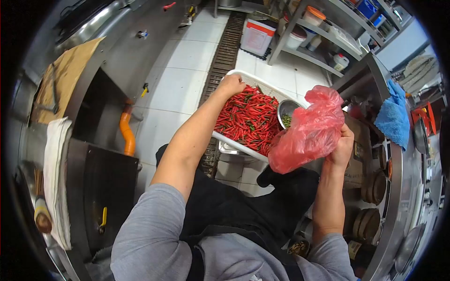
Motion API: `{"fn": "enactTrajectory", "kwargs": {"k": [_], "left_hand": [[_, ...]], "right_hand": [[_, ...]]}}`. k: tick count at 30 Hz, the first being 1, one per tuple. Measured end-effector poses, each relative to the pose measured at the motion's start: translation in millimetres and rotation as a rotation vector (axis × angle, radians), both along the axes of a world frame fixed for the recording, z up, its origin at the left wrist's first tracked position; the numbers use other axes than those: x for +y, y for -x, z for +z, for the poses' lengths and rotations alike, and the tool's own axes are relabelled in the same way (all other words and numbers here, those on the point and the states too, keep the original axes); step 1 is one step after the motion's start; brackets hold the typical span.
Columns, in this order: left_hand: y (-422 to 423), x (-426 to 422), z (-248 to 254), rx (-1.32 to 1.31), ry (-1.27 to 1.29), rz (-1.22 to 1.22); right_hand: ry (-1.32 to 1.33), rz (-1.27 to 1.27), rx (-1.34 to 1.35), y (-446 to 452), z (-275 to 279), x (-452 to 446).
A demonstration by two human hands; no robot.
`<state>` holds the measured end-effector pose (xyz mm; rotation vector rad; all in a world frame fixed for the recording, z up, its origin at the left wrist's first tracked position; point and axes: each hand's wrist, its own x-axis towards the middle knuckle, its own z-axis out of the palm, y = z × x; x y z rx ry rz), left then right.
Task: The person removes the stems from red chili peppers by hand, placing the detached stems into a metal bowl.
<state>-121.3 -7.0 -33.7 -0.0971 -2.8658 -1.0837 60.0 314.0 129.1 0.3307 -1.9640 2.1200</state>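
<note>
Many red chilies (248, 114) with some green stems fill a white basket (238, 146). My left hand (232, 85) is closed at the basket's far left edge, its fingers curled; what they hold, if anything, is hidden. A red, translucent plastic bag (307, 133) hangs crumpled over the basket's right side, and my right hand (343, 147) grips it from the right. Behind the bag, a metal bowl (284, 108) with small green pieces in it rests inside the basket, partly covered by the bag.
A drain grate (224, 56) runs along the tiled floor. Metal shelves (323, 35) with tubs stand at the back right, beside a white and orange box (257, 37). Steel counters flank both sides; a blue cloth (393, 114) hangs at the right and an orange pipe (126, 131) at the left.
</note>
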Motion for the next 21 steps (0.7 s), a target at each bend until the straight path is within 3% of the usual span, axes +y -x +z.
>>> {"fn": "enactTrajectory", "kwargs": {"k": [4, 7, 12, 17, 21], "left_hand": [[29, 15, -45, -0.037, 0.246, -0.103], [23, 31, -62, -0.005, 0.296, -0.037], [15, 26, -37, -0.308, 0.227, -0.152], [-46, 20, -13, -0.353, 0.396, -0.606], [-64, 4, 11, -0.392, 0.313, -0.584]], "right_hand": [[-0.002, -0.073, -0.06, -10, -2, 6], [0.001, -0.085, -0.062, -10, -8, 7], [0.037, -0.041, -0.067, 0, -21, 1], [0.068, -0.064, -0.095, 7, -21, -12], [0.065, -0.029, -0.078, 9, -22, -9]]}}
